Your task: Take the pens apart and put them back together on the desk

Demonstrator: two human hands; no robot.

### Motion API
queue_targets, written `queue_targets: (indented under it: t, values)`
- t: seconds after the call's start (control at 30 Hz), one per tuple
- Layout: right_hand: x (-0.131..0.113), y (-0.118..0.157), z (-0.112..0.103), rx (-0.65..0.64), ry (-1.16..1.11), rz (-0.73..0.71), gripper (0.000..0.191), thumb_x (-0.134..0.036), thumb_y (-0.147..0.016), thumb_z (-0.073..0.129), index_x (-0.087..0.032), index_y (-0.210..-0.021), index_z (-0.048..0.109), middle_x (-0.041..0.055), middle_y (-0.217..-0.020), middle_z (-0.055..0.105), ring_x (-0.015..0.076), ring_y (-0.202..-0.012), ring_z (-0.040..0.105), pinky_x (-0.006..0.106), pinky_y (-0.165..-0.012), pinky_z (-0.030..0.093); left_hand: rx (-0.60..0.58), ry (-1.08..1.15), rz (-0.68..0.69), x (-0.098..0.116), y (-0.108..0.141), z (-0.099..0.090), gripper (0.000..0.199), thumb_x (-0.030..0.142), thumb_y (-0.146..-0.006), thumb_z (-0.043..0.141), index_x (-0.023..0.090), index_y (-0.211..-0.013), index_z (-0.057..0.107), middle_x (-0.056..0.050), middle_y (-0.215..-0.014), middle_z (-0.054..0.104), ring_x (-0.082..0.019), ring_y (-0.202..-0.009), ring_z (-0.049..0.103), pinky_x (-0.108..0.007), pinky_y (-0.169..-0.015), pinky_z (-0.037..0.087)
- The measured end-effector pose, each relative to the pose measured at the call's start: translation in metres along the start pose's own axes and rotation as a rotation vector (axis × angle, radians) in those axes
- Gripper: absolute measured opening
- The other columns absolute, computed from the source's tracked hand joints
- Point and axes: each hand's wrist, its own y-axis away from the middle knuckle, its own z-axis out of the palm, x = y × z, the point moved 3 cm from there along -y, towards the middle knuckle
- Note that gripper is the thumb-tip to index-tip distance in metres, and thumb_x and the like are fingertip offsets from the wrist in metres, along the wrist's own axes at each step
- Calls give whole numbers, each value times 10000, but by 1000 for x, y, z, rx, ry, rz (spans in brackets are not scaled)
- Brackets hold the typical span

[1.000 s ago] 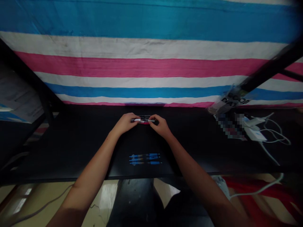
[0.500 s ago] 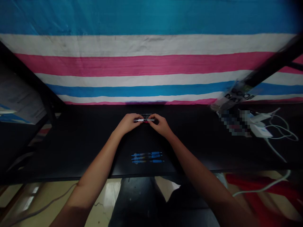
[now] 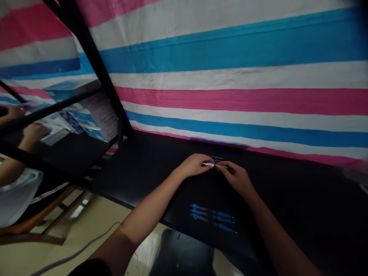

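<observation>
My left hand (image 3: pixel 197 165) is closed, its fingertips pinching the left part of a slim pen (image 3: pixel 209 164) with a pale, shiny barrel. The fingers of my right hand (image 3: pixel 236 176) close on the pen's darker right part. Whether the pen is in one piece or two between my fingers, I cannot tell. Just behind my fingertips lie dark pens (image 3: pixel 219 158), mostly covered by the hands. Nearer the front edge, between my forearms, three blue pens (image 3: pixel 212 215) lie side by side on the black table (image 3: pixel 152 153).
A striped blue, white and pink sheet (image 3: pixel 230 101) hangs behind the table. At left stands a black metal frame (image 3: pixel 99 57). Beyond it, another person's hands (image 3: pixel 36 132) are over papers beside a box (image 3: pixel 100 115). A cable (image 3: pixel 86 245) runs across the floor.
The view has swung left, bringing another person's arms and box into sight and losing most of the right side's clutter. Both my hands still hold the pen; the right hand looks slightly more tilted.
</observation>
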Motion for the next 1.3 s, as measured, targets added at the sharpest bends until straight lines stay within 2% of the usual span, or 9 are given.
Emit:
queue_targets:
  t: [0.13,0.27,0.47,0.53,0.67,0.83,1.03,1.2,1.3]
  values:
    - [2,-1,-4,47,31,-6,342,-468,-810,730,-246,-1070,707,110,-996,757,259,-734,695,411,-687,575,26,-31,-17,-3,2,-6,193,187,-925,635,179,-1091,732,-93,-1078,761,-220,-972,700,-306,-863,499]
    - [-7,-1,-10,71,74,-40,239,-430,-836,688,-231,-969,704,90,-920,731,236,-713,653,398,-699,547,45,30,8,-4,2,-10,182,176,-918,644,173,-1074,737,-82,-1053,764,-214,-970,699,-299,-851,495]
    - [-15,-4,-12,52,109,-72,215,-424,-868,668,-220,-896,730,55,-790,691,210,-687,604,358,-676,508,41,48,-39,-4,0,-15,176,187,-892,663,190,-1043,754,-64,-1010,764,-214,-934,700,-309,-833,500]
    - [-14,-5,-12,41,96,-67,225,-426,-870,669,-213,-899,736,57,-786,694,207,-689,605,356,-680,508,41,35,-45,-5,-1,-16,184,181,-880,669,187,-1042,755,-59,-992,765,-210,-908,699,-310,-830,504]
    - [-10,-6,-11,27,27,-4,303,-401,-815,730,-211,-1050,709,70,-909,733,196,-690,616,341,-651,514,72,36,-67,-11,-2,-18,193,164,-874,669,190,-1044,755,-53,-1017,770,-208,-935,709,-312,-852,514]
    - [-11,-7,-11,48,31,-21,172,-333,-848,655,-204,-952,703,66,-872,713,196,-710,610,334,-668,500,65,23,-68,-16,-2,-18,187,186,-874,676,194,-1041,760,-46,-999,770,-204,-920,710,-305,-846,516]
    - [-11,-7,-9,25,54,-10,195,-381,-892,614,-208,-875,702,63,-825,714,204,-713,621,329,-665,489,53,7,-68,-10,-3,-21,167,200,-874,683,204,-1023,759,-45,-998,770,-214,-927,711,-311,-835,508]
    - [-12,-7,-10,13,17,27,225,-375,-849,676,-200,-990,688,44,-836,701,170,-653,583,302,-629,487,52,19,-78,-11,-3,-20,171,215,-884,676,198,-1032,759,-52,-1008,775,-218,-928,718,-308,-824,507]
    - [-12,-8,-12,23,23,-1,176,-326,-846,668,-196,-963,682,40,-820,685,163,-657,569,295,-636,483,54,28,-80,-13,-3,-19,170,228,-886,673,199,-1028,762,-52,-1014,776,-219,-932,718,-305,-827,512]
